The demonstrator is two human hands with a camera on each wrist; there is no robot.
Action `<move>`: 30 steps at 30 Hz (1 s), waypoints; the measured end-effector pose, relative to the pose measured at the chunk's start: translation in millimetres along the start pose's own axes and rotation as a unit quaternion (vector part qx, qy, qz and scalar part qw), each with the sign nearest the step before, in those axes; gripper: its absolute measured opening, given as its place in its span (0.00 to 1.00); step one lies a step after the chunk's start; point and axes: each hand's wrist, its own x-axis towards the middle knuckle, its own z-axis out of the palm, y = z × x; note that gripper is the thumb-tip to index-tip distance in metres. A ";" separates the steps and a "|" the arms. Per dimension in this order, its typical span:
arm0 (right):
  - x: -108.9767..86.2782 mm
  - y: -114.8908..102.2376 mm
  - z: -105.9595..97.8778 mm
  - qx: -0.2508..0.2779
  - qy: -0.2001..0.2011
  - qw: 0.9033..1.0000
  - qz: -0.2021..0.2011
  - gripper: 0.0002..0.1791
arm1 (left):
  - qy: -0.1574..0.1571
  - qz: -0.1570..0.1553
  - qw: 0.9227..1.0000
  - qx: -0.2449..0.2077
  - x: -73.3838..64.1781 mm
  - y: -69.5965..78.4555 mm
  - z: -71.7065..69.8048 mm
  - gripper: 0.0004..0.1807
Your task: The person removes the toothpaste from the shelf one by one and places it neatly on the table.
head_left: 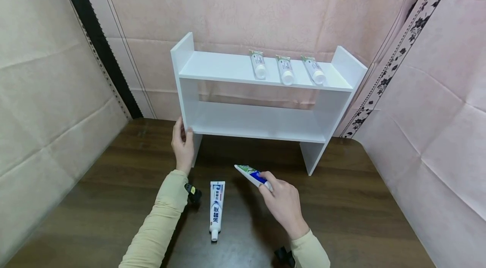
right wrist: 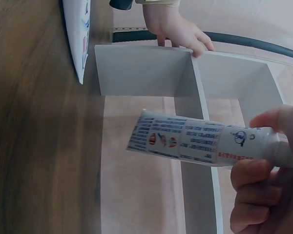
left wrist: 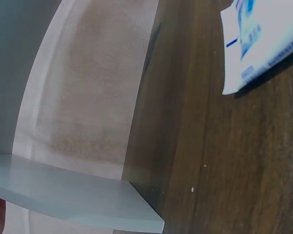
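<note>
A white two-tier shelf (head_left: 258,121) stands on the wooden table. My left hand (head_left: 183,143) rests against the outside of its left side panel, with fingertips at the panel's front edge; the right wrist view shows that hand (right wrist: 173,27) beyond the panel. My right hand (head_left: 282,200) pinches a toothpaste tube (head_left: 250,174) by its cap end, between thumb and fingers. Held in front of the shelf, the tube has its flat crimped end pointing away to the left. In the right wrist view, printed text covers the side of the tube (right wrist: 180,138) facing that camera.
Three toothpaste tubes lie side by side on the top tier: one left (head_left: 258,65), one middle (head_left: 285,70), one right (head_left: 313,70). Another toothpaste tube (head_left: 217,209) lies on the table (head_left: 360,213) between the arms, cap towards me. Pale cloth walls surround the table.
</note>
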 end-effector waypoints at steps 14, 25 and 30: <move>-4.1 5.7 1.7 -0.012 -0.072 0.997 0.038 0.09 | 0.000 -0.011 1.000 -0.001 0.0 -1.7 -1.4 0.26; -10.2 8.4 8.4 -0.031 -0.107 0.993 0.037 0.14 | 0.002 -0.006 1.000 0.005 -0.7 0.2 -1.1 0.25; -12.4 2.8 7.6 -0.046 -0.131 0.990 0.011 0.15 | 0.003 -0.007 1.000 0.003 1.3 -9.8 0.1 0.25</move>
